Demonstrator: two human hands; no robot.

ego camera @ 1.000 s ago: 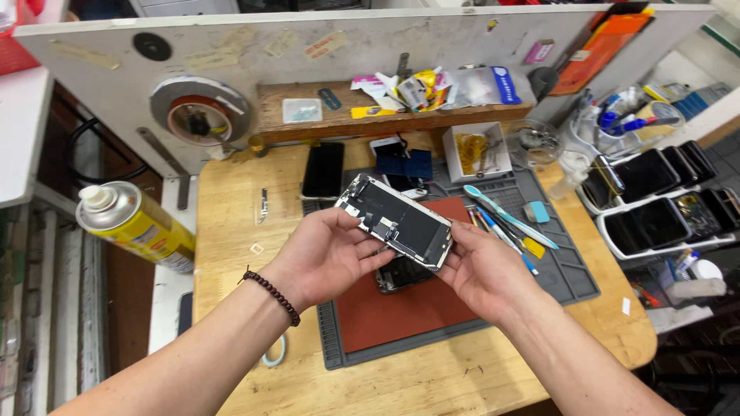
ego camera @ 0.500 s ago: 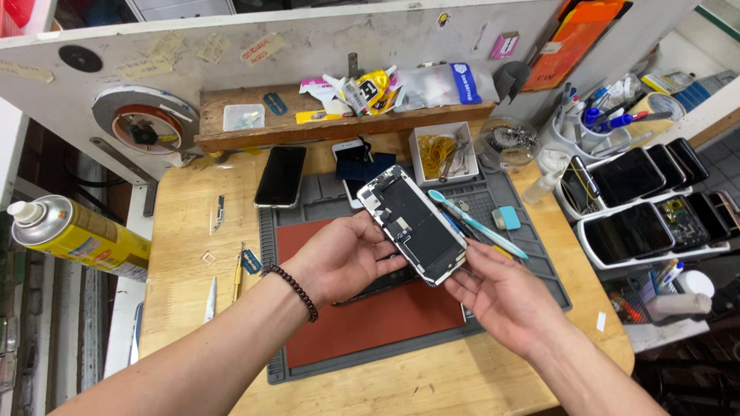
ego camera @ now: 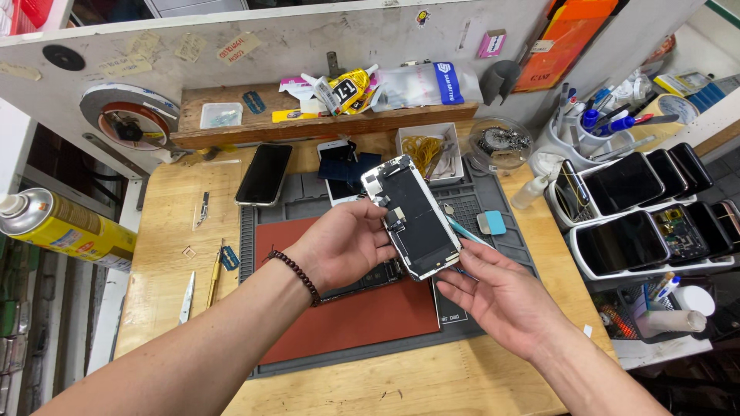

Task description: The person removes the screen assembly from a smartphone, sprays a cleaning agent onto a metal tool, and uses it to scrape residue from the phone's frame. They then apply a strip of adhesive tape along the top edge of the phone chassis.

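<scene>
My left hand [ego camera: 339,246], with a dark bead bracelet at the wrist, grips a detached phone screen panel [ego camera: 412,216] by its left edge. The panel is tilted, its black back with metal shields and flex cables facing me. My right hand [ego camera: 501,296] lies palm up just below the panel's lower corner, fingers spread, touching or almost touching it. Under my hands an opened phone body [ego camera: 370,279] rests on the red mat [ego camera: 347,320] inside the grey work mat [ego camera: 266,223].
A black phone [ego camera: 264,174] lies on the wooden bench at the back left, another phone [ego camera: 339,166] beside it. Tweezers and blades [ego camera: 212,277] lie left of the mat. A yellow spray can [ego camera: 65,227] is at far left; racks of phones [ego camera: 640,216] at right.
The panel has been turned more upright and now sits only in my left hand. My right hand has dropped away below it and opened. The camera has moved closer.
</scene>
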